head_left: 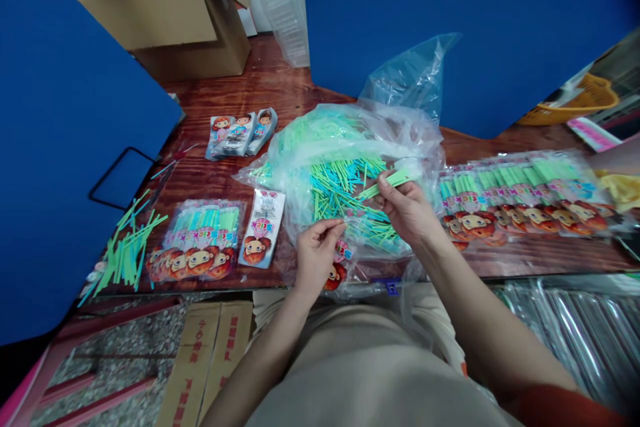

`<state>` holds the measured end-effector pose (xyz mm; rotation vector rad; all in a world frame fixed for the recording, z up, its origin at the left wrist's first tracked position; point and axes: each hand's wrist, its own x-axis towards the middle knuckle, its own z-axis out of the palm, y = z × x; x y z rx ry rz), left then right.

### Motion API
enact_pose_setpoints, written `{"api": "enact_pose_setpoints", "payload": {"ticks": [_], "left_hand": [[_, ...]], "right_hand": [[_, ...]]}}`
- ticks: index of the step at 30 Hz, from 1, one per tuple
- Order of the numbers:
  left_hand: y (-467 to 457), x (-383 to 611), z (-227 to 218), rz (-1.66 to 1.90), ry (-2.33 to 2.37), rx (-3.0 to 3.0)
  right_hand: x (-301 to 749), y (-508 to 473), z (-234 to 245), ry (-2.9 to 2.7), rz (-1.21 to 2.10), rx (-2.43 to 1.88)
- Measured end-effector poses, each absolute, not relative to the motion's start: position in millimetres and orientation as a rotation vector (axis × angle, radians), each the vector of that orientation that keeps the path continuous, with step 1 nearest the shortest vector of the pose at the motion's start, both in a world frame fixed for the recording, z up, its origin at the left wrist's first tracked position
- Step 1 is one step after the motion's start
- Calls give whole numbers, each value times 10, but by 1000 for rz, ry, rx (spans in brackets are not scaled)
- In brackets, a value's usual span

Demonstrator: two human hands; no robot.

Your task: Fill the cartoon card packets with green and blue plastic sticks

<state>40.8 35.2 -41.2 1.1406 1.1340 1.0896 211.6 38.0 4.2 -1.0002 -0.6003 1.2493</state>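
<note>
My right hand is closed around a small bundle of light green sticks, held over the large clear plastic bag. Loose green and blue sticks fill that bag. Lower and to the left, my left hand pinches the upper edge of a clear packet. Inside the packet shows a printed card with a red-haired cartoon figure, partly hidden by the hand. A stack of printed cards lies just left of my left hand.
Filled stick packets lie at the left, with loose sticks beside them. More filled packets form a row at the right. Card stacks and a cardboard box stand farther back. Blue panels border the wooden table.
</note>
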Motion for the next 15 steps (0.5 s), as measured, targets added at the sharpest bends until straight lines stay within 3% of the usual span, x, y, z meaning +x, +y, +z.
{"api": "enact_pose_setpoints", "payload": {"ticks": [15], "left_hand": [[340,424,-403,1113,1109,1170]], "right_hand": [[2203,419,27,-546,1522,-1034]]}}
